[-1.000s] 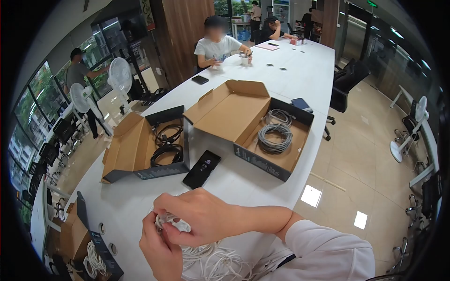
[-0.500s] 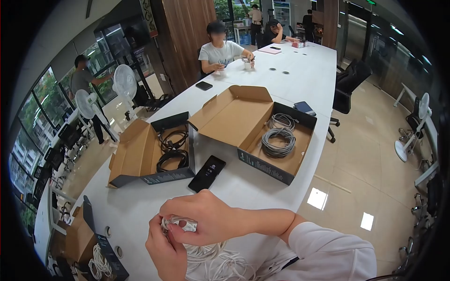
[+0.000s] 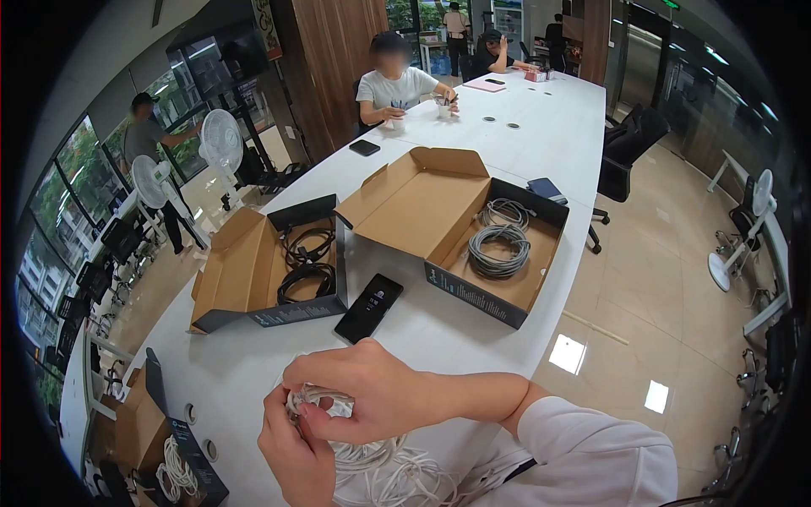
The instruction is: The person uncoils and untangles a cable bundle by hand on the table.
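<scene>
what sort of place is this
Probably an office or shared workspace: there's a long white table with people seated at it, a black wheeled chair beside it, and a row of more black chairs near tall windows.

We counted our two hands (image 3: 291,448) (image 3: 365,394), three open boxes (image 3: 414,207), two black cable coils (image 3: 285,287), two grey cable coils (image 3: 498,273), at least two phones (image 3: 369,308), three white fans (image 3: 221,141) and at least four other people (image 3: 397,87). White cable loops (image 3: 367,456) overlapped too much to count.
</scene>
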Available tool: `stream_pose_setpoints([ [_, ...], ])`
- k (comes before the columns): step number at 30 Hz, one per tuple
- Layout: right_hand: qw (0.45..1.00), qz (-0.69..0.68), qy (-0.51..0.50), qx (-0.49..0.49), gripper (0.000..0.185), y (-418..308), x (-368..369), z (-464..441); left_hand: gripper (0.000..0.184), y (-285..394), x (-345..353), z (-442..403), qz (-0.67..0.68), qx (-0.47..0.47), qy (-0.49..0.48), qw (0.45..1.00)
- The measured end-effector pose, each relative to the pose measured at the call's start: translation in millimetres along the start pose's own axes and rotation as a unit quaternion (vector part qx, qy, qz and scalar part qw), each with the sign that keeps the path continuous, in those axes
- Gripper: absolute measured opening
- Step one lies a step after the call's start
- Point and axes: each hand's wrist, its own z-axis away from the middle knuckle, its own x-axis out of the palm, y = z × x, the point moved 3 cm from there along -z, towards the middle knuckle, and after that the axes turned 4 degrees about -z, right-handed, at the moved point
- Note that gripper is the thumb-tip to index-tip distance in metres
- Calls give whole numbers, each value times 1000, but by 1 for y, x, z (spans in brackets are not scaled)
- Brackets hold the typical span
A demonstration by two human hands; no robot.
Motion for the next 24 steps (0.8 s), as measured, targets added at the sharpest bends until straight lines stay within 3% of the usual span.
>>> stream_pose_setpoints([
  [11,1000,14,-4,-7,23,-2,1,2,21,7,0,2,24,-32,10,999],
  [24,1000,15,-12,-9,25,-2,0,1,21,0,0,2,-2,-1,7,1000],
])
